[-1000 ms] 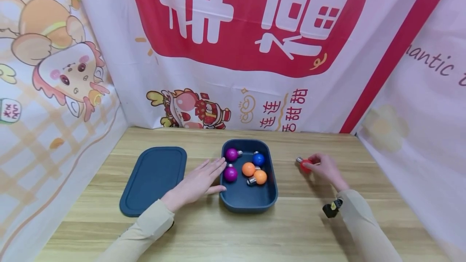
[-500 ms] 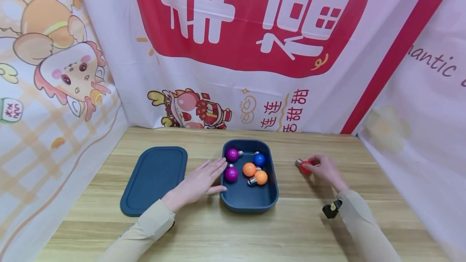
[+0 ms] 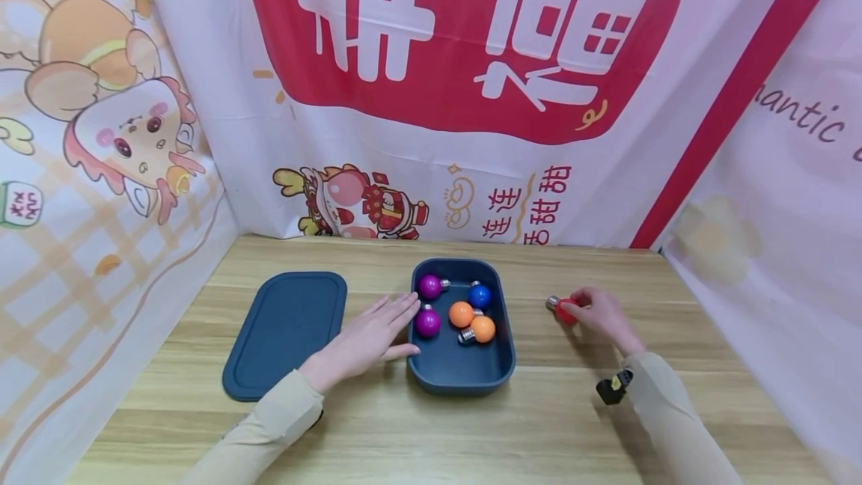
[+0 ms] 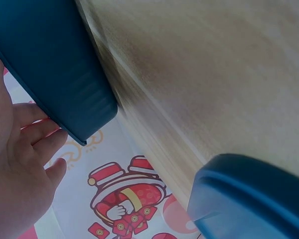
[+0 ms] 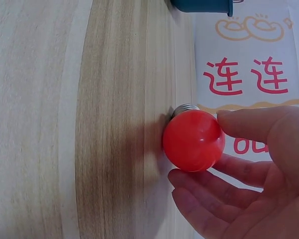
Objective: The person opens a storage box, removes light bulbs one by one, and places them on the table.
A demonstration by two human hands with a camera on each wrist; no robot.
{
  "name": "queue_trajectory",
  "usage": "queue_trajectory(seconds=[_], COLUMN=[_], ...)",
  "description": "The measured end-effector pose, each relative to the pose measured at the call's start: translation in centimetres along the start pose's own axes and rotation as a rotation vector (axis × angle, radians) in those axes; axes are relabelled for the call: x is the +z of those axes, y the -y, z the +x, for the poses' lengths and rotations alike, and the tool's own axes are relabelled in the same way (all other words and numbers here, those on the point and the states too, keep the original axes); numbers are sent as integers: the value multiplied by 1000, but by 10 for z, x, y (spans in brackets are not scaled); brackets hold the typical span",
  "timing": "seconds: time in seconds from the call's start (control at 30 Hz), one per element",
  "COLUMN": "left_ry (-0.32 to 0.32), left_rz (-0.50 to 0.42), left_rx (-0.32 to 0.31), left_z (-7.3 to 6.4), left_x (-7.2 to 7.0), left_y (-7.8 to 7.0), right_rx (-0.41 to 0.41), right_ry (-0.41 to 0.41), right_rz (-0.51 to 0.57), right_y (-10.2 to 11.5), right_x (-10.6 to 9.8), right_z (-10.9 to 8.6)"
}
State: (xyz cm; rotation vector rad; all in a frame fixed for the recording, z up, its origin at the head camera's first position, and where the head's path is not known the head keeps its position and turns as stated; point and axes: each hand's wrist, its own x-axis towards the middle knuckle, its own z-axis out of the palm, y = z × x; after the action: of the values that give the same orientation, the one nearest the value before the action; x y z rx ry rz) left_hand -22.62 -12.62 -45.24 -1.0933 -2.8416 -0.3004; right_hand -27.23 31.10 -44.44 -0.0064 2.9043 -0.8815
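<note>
My right hand (image 3: 602, 314) pinches a red light bulb (image 5: 193, 141) by its round globe, right at the table surface, with the metal screw base pointing away. In the head view the red bulb lies to the right of a dark blue box (image 3: 461, 374). My left hand (image 3: 367, 337) rests against the box's left rim with straight fingers. Inside the box are two purple bulbs (image 3: 427, 322), a blue bulb (image 3: 480, 296) and two orange bulbs (image 3: 483, 329). The left wrist view shows the fingertips touching the rim from outside.
A flat dark blue lid (image 3: 284, 335) lies on the wooden table (image 3: 471, 440), left of the box and beside my left forearm. Printed cloth walls (image 3: 465, 156) close off the table's back and both sides. A small black device (image 3: 613, 388) hangs at my right wrist.
</note>
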Motion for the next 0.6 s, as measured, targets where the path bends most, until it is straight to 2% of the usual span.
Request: queue_trajectory(seconds=[0.27, 0.6], left_ry=[-8, 2], left_rz=[3, -5], left_rx=[4, -6], left_z=[0, 0], left_x=[1, -1], left_y=[0, -1], right_rx=[-40, -47], right_ry=[-13, 4], right_rz=[-20, -25], right_y=[-4, 1], right_x=[-1, -2], right_z=[0, -2])
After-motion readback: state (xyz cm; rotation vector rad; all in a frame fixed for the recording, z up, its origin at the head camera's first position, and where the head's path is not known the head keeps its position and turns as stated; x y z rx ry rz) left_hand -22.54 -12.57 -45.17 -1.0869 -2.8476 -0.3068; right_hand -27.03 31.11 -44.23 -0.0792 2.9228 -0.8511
